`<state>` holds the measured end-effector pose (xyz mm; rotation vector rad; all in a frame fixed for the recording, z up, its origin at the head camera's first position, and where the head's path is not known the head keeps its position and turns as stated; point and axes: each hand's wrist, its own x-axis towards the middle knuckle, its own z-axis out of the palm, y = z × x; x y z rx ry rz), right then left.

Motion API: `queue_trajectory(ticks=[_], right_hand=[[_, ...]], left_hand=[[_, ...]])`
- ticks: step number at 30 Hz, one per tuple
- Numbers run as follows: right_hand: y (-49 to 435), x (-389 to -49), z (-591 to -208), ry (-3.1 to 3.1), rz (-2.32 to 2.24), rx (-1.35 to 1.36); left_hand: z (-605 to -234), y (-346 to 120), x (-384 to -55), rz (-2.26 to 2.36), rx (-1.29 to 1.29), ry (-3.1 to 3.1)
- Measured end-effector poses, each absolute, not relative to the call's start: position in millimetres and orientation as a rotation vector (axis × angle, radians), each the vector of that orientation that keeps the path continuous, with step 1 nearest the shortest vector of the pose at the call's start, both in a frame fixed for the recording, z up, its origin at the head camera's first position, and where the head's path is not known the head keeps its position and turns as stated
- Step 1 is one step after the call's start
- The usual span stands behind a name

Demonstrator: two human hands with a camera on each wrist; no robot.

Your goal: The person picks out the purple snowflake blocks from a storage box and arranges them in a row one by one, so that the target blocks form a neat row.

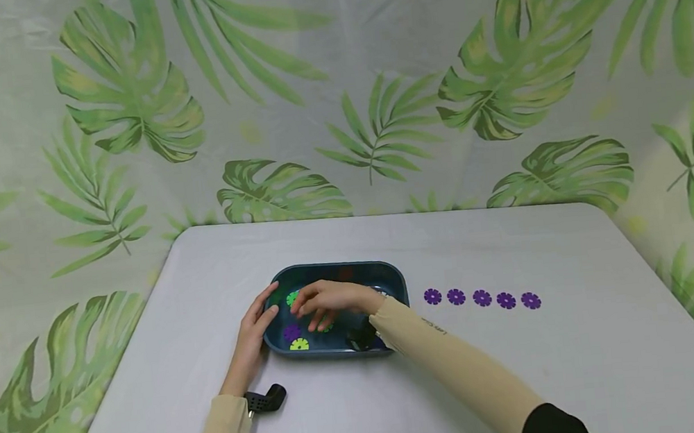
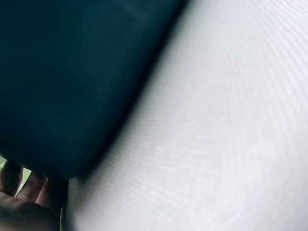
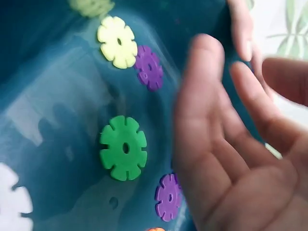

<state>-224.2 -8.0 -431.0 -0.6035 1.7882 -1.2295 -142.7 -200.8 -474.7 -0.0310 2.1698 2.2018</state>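
Beige sleeves (image 1: 460,352) cross the table (image 1: 341,412); the right hand (image 1: 334,298), fingers parted, hovers over notched discs (image 3: 114,151) in a tray (image 1: 315,273) whose left edge the left hand (image 1: 253,331) seemingly grips.

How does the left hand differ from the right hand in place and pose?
The left hand is at the left end of the tray, while the right hand hangs over its inside. The left hand holds the rim; the right hand is loosely bent, with nothing visible in it. Both are bare and come out of beige sleeves.
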Motion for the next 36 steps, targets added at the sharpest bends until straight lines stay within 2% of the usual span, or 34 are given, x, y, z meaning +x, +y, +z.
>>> queue_trajectory(ticks=[16,23,30,36], right_hand=[[-41,-236,-448,1.634,-1.078,-0.541],[-42,-234,-446,1.691,-1.056,-0.555],[-37,-234,-445,1.798,-1.065,-0.548],[-30,-236,-446,1.886,-1.094,-0.536]], left_hand=[[-475,-201,-144,2.23,0.034,2.166],[-475,-202,-143,2.232,0.046,2.176],[-503,-207,-154,2.24,0.024,2.216],[-495,-205,-151,2.242,-0.011,2.18]])
